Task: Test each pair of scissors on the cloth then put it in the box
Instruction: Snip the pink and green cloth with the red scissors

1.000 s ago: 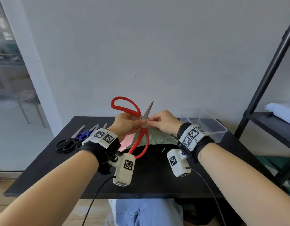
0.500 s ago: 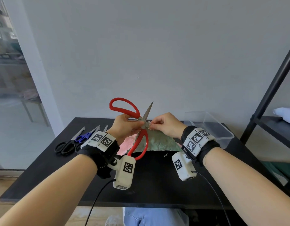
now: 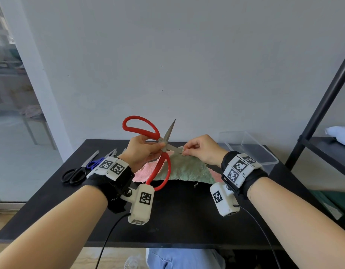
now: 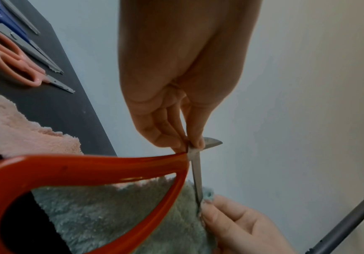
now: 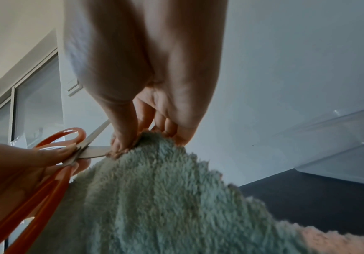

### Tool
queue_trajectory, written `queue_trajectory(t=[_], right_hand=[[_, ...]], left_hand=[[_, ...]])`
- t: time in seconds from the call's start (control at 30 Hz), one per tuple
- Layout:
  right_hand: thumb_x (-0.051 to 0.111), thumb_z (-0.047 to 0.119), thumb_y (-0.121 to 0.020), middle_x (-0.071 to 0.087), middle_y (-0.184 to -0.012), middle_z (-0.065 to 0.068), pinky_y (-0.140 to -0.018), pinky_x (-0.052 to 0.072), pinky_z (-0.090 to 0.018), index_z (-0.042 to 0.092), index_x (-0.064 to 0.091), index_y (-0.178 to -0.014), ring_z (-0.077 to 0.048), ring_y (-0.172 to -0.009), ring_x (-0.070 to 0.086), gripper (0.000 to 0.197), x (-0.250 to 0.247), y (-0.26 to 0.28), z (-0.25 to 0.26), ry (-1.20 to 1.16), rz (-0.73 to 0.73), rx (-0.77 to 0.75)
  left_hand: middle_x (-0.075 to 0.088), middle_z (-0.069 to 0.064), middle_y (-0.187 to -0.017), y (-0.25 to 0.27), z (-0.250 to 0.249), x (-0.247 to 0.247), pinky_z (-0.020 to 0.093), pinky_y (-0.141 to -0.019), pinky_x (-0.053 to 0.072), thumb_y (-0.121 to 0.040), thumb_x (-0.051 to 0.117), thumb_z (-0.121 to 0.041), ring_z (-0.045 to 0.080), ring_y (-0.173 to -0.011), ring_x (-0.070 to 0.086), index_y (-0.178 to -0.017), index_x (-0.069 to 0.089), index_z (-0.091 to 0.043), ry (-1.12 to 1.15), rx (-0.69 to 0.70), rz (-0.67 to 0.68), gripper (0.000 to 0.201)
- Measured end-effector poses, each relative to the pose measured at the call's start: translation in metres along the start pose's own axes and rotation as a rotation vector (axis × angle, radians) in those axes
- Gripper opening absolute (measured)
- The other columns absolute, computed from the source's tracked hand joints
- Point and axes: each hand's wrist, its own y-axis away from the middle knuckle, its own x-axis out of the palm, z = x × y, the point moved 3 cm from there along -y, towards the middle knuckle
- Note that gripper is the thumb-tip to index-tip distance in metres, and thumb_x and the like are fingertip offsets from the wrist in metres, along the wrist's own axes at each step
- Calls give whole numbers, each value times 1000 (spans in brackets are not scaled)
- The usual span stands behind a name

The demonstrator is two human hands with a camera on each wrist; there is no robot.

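Observation:
My left hand point(image 3: 157, 149) grips the big red-handled scissors point(image 3: 165, 171) near the pivot, above the table. The blades stand apart: one points up, the other point(image 3: 173, 149) reaches right to a raised corner of the green cloth point(image 3: 185, 169). My right hand point(image 3: 185, 151) pinches that corner between thumb and fingers. In the left wrist view the blade point(image 4: 197, 178) meets the cloth edge point(image 4: 208, 195) beside the right hand's fingers point(image 4: 237, 223). The right wrist view shows the thumb point(image 5: 122, 137) on the cloth point(image 5: 165, 197), with the blade point(image 5: 94, 152) touching it. A clear plastic box point(image 3: 251, 150) stands at the back right.
Black-handled scissors point(image 3: 74, 174) and blue-handled scissors point(image 3: 94, 164) lie at the table's left; pink-handled scissors point(image 4: 13, 60) lie by them. A pink cloth point(image 3: 146, 169) lies under the green one. A black shelf frame point(image 3: 319, 113) stands to the right. The wall is close behind the black table point(image 3: 177, 214).
The scissor blades have spread apart, and the lower one now reaches the cloth corner. My right hand has drawn a little to the right with the cloth.

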Motion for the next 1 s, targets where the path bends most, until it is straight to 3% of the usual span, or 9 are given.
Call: queue_trajectory(t=[0.1,0.3,0.4,0.57,0.67,0.77,0.83,0.93,1.0], right_hand=[[71,5,-81,71,-84,-6,-87,50,-25,8,72,-84,-16,-84,66,4,-1,1,-2,-7,4,5],[74,9,-79,70,-82,-1,-70,46,-8,5,73,-89,-2,-71,61,10,-8,2,-9,55,41,9],[74,10,-80,70,-81,3,-76,45,-12,7,73,-89,-2,-76,62,10,-15,7,-25,45,29,71],[70,11,-84,71,-88,-3,-71,44,0,4,70,-101,1,-78,63,18,-22,14,-32,-141,-98,100],[68,14,-85,70,-87,-1,-76,43,-1,7,69,-101,4,-79,63,18,-17,12,-27,-192,-100,113],[69,18,-85,71,-87,1,-68,41,2,10,71,-99,3,-81,63,16,-14,10,-24,-167,-80,133],[69,18,-85,72,-88,0,-72,42,-1,10,73,-95,1,-81,63,13,-14,9,-25,-153,-87,144],[69,17,-85,73,-92,-4,-92,46,-18,10,73,-94,-8,-90,67,12,-15,9,-24,-215,-107,152],[69,17,-85,74,-92,-2,-93,45,-19,11,73,-94,-5,-89,68,12,-12,10,-20,-312,-95,154]], left_hand=[[69,22,-103,-1,0,-1,24,-66,59,-85,66,-1,26,-82,67,-104,59,-3,-5,-16,1,20],[70,21,-99,-1,3,-1,29,-72,57,-84,67,-3,27,-83,67,-95,62,-6,-43,-4,12,12],[72,16,-95,-1,8,-11,25,-68,58,-84,67,-4,23,-79,68,-102,60,-6,-29,-20,-27,20],[72,17,-99,1,12,-17,27,-71,59,-83,69,-5,26,-86,69,-109,58,-5,-20,-51,10,29],[71,19,-102,3,15,-6,32,-77,58,-82,69,-4,29,-88,68,-111,58,-3,-23,-53,47,30],[71,19,-104,2,17,1,30,-76,57,-83,68,-3,25,-83,68,-113,58,-2,-16,-64,84,32],[71,19,-105,3,17,4,29,-75,57,-83,68,-3,26,-86,67,-111,59,-5,-8,-79,116,29],[71,19,-105,3,15,6,27,-73,58,-83,69,-5,28,-89,67,-104,61,-8,-16,-79,135,23],[71,19,-104,3,15,7,27,-73,58,-82,69,-6,29,-91,67,-103,62,-9,-35,-76,129,22]])
